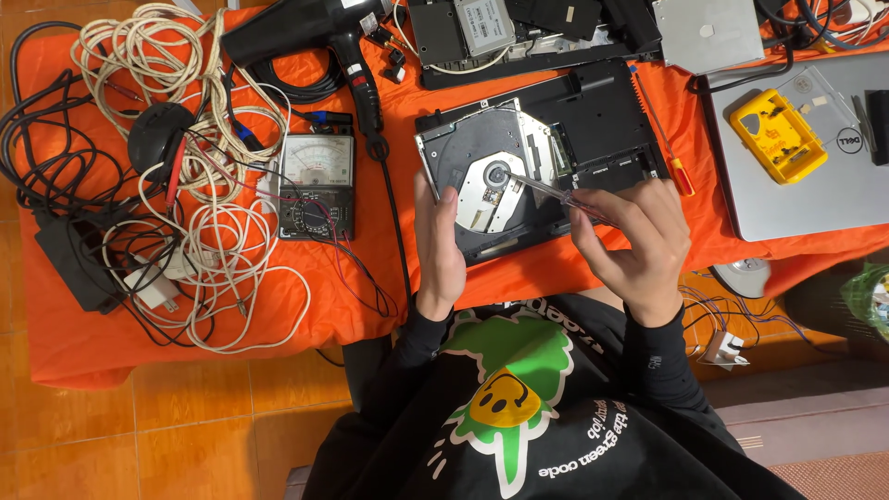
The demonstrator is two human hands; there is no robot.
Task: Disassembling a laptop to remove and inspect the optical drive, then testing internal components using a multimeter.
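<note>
Orange cloth [83, 352] covers the work surface. At its 9 o'clock side lies a tangle of white cables [208, 231] and black cables [37, 148], with a black power adapter [74, 259] among them. Just right of the tangle sits an analogue multimeter [317, 185], and at its 12 o'clock a black heat gun [315, 37] lies on its side.

Near the centre, the left hand [438, 250] grips the left edge of an opened optical drive [486, 176], thumb pressed onto its top face and fingers curled beneath. The drive rests tilted against a black laptop base [593, 130]. At the drive's 4 o'clock, the right hand [634, 245] pinches a clear-handled screwdriver [556, 194], whose tip touches the drive's round spindle hub [497, 173].

Further right, a red-handled screwdriver [681, 176] lies on the cloth. At 2 o'clock a yellow tool case [776, 134] sits on a closed silver laptop [815, 185].
</note>
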